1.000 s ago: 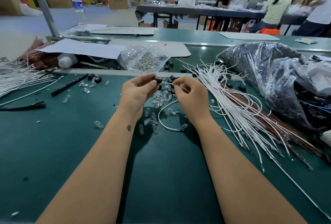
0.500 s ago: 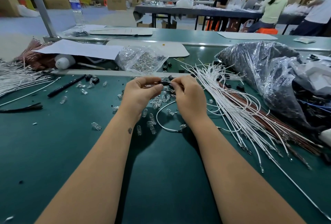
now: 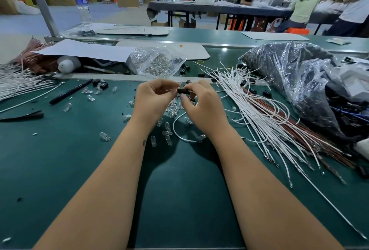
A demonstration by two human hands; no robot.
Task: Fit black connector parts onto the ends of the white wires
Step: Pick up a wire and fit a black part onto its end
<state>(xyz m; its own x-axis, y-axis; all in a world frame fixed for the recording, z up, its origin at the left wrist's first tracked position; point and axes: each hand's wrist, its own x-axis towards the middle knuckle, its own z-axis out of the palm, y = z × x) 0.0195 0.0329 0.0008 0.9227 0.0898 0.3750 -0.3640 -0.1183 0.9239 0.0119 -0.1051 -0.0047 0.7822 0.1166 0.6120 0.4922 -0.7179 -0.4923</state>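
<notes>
Nearest the person, two bare forearms reach out over the green table (image 3: 60, 170) and meet above its middle, where both hands work on one small piece. The left hand (image 3: 153, 98) has its fingers curled inward, pinching one end of a black connector part (image 3: 182, 91); the right hand (image 3: 203, 104) pinches the other end with curled thumb and fingertips, and a white wire (image 3: 179, 136) loops down from under that hand onto the table just below the wrists. Whether the wire's tip has entered the connector cannot be told, since the fingers hide the joint. To do this step well, the person would probably hold the connector steady in the left hand, line the wire's metal end straight with the opening, and push along the axis until it seats, without bending the wire near the tip. Small clear glass bulbs (image 3: 168, 130) lie scattered around and beneath the hands. Toward the right edge a large bundle of white wires (image 3: 259, 114) fans out, waiting its turn, with loose black connector parts (image 3: 244, 83) among its far ends. Farther back, near the far edge, sit a clear bag of bulbs (image 3: 157, 64) and a big plastic bag of dark parts (image 3: 295, 76).
</notes>
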